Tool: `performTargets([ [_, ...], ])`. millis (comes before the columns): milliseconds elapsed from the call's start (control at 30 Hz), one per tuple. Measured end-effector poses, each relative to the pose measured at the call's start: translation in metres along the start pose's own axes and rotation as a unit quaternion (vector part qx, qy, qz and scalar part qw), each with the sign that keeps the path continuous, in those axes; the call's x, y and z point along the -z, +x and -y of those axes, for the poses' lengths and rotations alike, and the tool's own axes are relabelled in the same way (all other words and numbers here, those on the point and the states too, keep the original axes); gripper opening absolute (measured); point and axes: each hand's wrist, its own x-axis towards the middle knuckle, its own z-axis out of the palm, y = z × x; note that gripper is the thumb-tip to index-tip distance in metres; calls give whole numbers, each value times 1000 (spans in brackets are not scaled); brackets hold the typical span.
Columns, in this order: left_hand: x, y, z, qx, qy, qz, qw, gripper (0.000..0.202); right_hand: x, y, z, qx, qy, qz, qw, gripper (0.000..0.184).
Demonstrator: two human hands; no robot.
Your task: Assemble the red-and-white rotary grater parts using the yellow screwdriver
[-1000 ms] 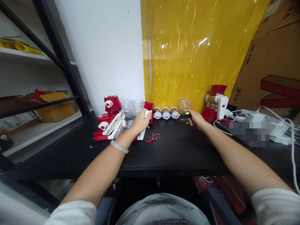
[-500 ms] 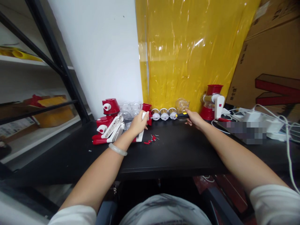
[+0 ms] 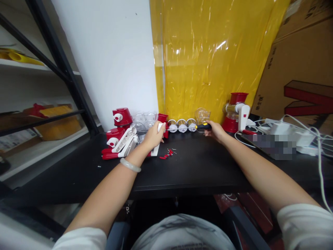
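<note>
Lower centre, nearest: a grey-and-white patterned garment is filling the bottom edge. Above it, a flat black table is spanning the frame. Small red plastic pieces and silver screws are lying loose on it, just below centre.

Frame centre: left hand is clamping its fingers around a small white plastic piece. Right hand, right of centre, is wrapping tightly around the handle of a black-and-yellow screwdriver; its thin metal shaft is pointing left at the white piece. Cannot tell whether the tip is seated in it.

Left of centre, white-and-red plastic crank arms are lying in a pile, red plastic housings standing behind.

Containers, behind the hands: clear plastic cups are clustering left of centre, contents unreadable. Beyond the shaft, three metal drums with white ends are lying in a row. A clear rounded plastic vessel is sitting behind the right hand. Right side: a red-and-white plastic crank machine is standing upright, bearing a flared red plastic hopper; its inside is hidden.

Farther, middle left: a tan cardboard box is sitting on a shelf, something yellow and something red showing at its top, both blurred. Upper right: a large brown cardboard carton is leaning.
</note>
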Motion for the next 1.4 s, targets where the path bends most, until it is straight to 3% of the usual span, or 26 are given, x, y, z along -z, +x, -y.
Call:
performTargets([
  [167,0,0,0,-2,1,-2,1000,39,-2,-7,7,7,73,54,996,14],
  [433,0,0,0,5,-10,-3,1000,38,-1,-8,6,63,99,75,990,8],
  [667,-1,0,0,4,-14,-6,1000,37,-3,-6,5,88,79,62,991,14],
  [967,-1,0,-1,12,-21,-6,1000,38,-2,-5,2,106,15,41,993,38],
  [1400,-1,0,-1,8,-23,-3,1000,35,0,-5,-2,104,-36,29,994,41],
])
